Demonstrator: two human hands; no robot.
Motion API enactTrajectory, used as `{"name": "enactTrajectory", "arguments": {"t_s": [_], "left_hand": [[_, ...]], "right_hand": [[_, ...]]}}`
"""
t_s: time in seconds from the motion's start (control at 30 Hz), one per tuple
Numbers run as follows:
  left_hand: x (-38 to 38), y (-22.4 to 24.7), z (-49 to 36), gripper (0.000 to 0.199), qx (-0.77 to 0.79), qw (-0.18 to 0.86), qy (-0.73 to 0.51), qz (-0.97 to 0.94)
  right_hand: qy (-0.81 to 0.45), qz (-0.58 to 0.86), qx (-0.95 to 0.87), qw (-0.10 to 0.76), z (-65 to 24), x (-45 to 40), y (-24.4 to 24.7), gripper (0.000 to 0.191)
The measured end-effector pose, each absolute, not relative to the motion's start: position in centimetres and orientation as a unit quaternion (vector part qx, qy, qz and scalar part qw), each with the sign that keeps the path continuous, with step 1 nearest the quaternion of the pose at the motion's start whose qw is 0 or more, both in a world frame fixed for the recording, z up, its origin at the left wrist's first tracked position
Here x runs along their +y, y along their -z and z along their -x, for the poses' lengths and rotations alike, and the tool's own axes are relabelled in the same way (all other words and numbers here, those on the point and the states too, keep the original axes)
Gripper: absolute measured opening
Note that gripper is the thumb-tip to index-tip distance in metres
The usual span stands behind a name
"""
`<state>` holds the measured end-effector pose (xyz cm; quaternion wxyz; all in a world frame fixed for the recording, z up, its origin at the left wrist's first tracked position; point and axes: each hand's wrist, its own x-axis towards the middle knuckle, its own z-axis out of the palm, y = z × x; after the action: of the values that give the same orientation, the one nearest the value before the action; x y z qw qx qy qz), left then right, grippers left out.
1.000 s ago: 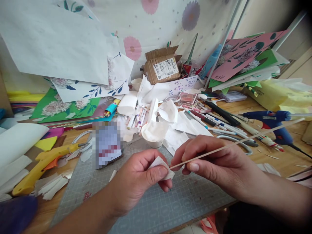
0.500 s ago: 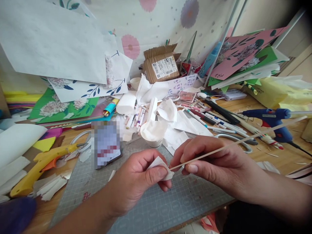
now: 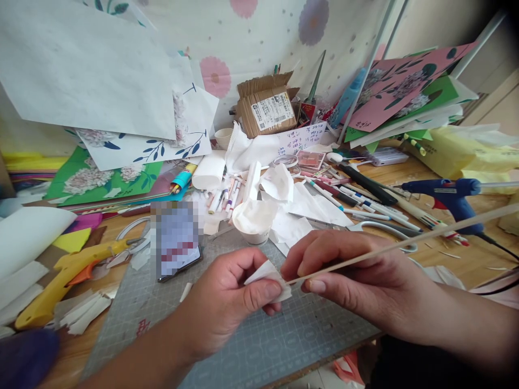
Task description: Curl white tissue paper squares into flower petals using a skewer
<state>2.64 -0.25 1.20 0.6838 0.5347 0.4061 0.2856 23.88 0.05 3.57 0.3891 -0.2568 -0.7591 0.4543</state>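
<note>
The left hand (image 3: 239, 302) pinches a small folded piece of white paper (image 3: 267, 278) between thumb and fingers, above the middle of a gray gridded cutting mat (image 3: 227, 351). The right hand (image 3: 357, 281) holds a thin pale stick (image 3: 389, 248) between thumb and fingertips; its left end meets the paper's right edge, and its other end slants up past the view's right side.

The mat lies on a wood-grain table (image 3: 480, 262) at the near edge. On its left part rests a phone (image 3: 178, 243) with a blurred screen; at its far edge stands a paper cup (image 3: 256, 224) with white paper in it. Left of the mat are a yellow glue gun (image 3: 68, 275) and white paper strips (image 3: 87, 310); to the right, a blue glue gun (image 3: 448, 197). Markers (image 3: 227, 197) and loose white paper crowd the middle, near an open cardboard box (image 3: 265, 108) at the far side.

Flower pictures on green paper (image 3: 105, 178) lie far left, partly under white sheets (image 3: 93, 70); more, on pink paper (image 3: 405, 89), lean far right. Behind hangs a pale sheet with pink and purple flowers (image 3: 259, 38). Below the near edge, a pinkish-red object (image 3: 349, 370) shows by the floor.
</note>
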Motion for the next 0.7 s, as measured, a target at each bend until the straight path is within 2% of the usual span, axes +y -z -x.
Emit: {"name": "enactTrajectory", "arguments": {"t_s": [0.07, 0.23, 0.3, 0.5, 0.7], "left_hand": [[-0.2, -1.1, -2.6, 0.026, 0.44, 0.632, -0.287, -0.569], [-0.8, -1.3, -2.2, 0.025, 0.498, 0.386, -0.41, -0.66], [-1.1, -1.5, -2.1, 0.027, 0.466, 0.357, -0.416, -0.694], [-1.3, -1.2, -2.5, 0.022, 0.449, 0.468, -0.324, -0.689], [-1.3, -1.0, -2.8, 0.022, 0.467, 0.559, -0.31, -0.611]], "right_hand": [[-0.448, 0.265, -0.759, 0.391, -23.9, 0.0, -3.6, 0.008], [-0.421, 0.298, -0.76, 0.396, -23.9, 0.1, -3.5, 0.004], [-0.408, 0.297, -0.763, 0.405, -23.9, 0.1, -3.5, 0.004], [-0.384, 0.247, -0.789, 0.412, -23.5, 0.1, -3.5, 0.01], [-0.368, 0.233, -0.806, 0.401, -23.4, 0.0, -3.5, 0.011]]}}
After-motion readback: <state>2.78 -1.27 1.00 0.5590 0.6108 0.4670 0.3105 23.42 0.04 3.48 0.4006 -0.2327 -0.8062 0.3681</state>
